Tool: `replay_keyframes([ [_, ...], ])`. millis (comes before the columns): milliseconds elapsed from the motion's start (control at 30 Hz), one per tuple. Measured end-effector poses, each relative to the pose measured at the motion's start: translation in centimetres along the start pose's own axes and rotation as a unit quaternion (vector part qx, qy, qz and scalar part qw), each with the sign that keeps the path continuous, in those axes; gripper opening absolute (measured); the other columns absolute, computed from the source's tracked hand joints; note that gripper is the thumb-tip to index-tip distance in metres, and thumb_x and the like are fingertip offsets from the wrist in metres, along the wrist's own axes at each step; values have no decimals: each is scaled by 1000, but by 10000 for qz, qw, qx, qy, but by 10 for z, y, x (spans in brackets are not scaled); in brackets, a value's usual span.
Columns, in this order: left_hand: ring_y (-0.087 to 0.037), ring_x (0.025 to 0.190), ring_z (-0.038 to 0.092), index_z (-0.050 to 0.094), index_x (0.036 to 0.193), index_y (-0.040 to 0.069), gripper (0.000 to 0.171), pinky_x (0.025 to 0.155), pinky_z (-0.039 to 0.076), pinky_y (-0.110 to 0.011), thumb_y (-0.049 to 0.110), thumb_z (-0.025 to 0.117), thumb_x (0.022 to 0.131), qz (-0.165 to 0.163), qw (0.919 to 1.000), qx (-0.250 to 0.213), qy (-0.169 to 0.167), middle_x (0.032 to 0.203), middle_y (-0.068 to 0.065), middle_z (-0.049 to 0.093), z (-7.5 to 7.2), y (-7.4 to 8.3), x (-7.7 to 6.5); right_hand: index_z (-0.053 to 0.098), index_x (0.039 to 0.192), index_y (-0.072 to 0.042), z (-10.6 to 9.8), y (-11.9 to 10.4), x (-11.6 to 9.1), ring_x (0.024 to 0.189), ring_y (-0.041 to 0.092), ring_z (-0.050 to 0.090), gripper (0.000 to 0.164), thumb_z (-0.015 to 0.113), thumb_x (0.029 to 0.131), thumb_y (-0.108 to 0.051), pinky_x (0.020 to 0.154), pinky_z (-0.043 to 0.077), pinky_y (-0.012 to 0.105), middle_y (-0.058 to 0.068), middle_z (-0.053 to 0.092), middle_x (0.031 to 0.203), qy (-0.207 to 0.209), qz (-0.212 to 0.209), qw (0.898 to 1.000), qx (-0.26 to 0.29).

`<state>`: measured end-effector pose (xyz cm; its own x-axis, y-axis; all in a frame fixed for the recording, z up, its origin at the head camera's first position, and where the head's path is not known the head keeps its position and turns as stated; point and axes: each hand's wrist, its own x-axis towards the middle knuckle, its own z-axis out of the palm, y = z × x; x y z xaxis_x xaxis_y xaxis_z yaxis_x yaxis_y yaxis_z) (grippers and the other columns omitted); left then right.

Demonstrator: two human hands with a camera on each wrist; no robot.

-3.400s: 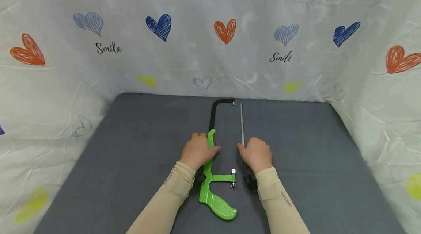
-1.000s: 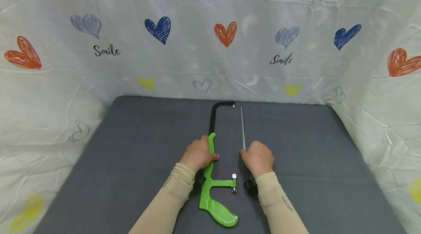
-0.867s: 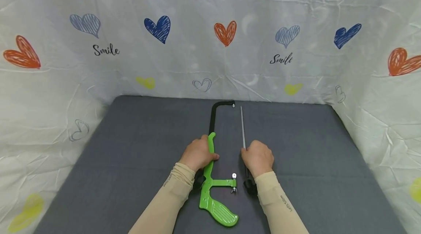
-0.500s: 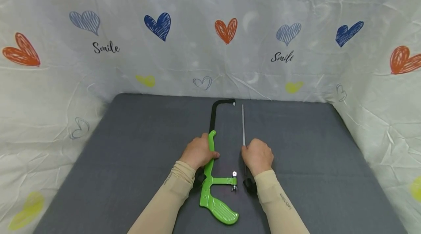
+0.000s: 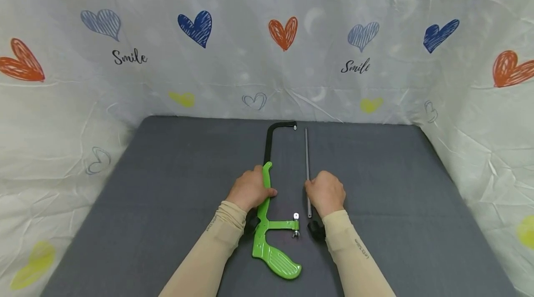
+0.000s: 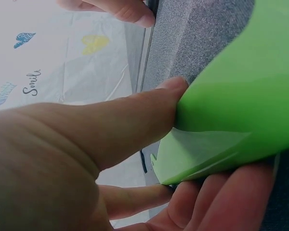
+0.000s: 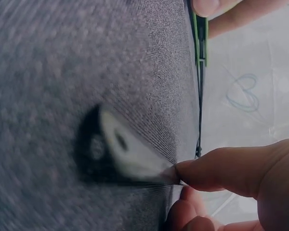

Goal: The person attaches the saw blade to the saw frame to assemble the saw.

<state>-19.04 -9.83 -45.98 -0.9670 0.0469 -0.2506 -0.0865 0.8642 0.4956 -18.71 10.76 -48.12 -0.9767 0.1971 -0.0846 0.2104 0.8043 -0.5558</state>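
A hacksaw frame (image 5: 277,260), with a green handle and a black bent arm, lies on the grey table with its far end toward the back wall. My left hand (image 5: 249,189) grips its green upper part, thumb on the right side and fingers beneath, as the left wrist view shows. Just right of the frame, and apart from it, is a thin hacksaw blade (image 5: 307,153), roughly parallel to it. Between thumb and fingers my right hand (image 5: 326,192) pinches the blade partway along. A hole in the blade's near end shows large in the right wrist view.
The grey cloth-covered table (image 5: 187,162) extends to both sides of the hands. Behind and beside it hangs a white sheet (image 5: 233,70) printed with hearts and "Smile". A dark wrist camera (image 5: 316,230) sits under the right wrist, close to the blade's near end.
The blade has turned slightly in my right hand, so more of its flat face and its near-end hole show now. The left hand and the frame have stayed nearly still; the head view shifted a little.
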Motion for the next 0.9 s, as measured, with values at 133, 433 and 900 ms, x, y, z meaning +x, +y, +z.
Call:
replay_keyframes([
  [133, -32, 87, 70, 54, 148, -5, 78, 77, 62, -43, 34, 90, 91, -50, 10000, 5, 20, 108, -22, 72, -2, 1, -1, 55, 51, -20, 1, -3, 1, 47, 20, 47, 49, 69, 98, -19, 46, 32, 33, -4, 45, 50, 31, -18, 10000, 66],
  [433, -32, 90, 71, 54, 148, -5, 78, 79, 62, -44, 34, 90, 91, -61, 10000, 5, 57, 109, -22, 72, -6, -2, -2, 77, 87, -11, 2, -6, 4, 67, 26, 66, 17, 75, 99, -22, 58, 51, 42, 8, 74, 82, 13, -125, 9998, 185],
  [900, -36, 96, 72, 51, 153, -5, 84, 82, 62, -45, 36, 90, 91, -7, 10000, -26, 7, 119, -25, 72, 1, -1, -2, 70, 126, -3, -11, 6, 10, 84, 23, 67, 26, 70, 106, -21, 69, 50, 36, 12, 76, 104, -1201, -171, 9885, 898],
])
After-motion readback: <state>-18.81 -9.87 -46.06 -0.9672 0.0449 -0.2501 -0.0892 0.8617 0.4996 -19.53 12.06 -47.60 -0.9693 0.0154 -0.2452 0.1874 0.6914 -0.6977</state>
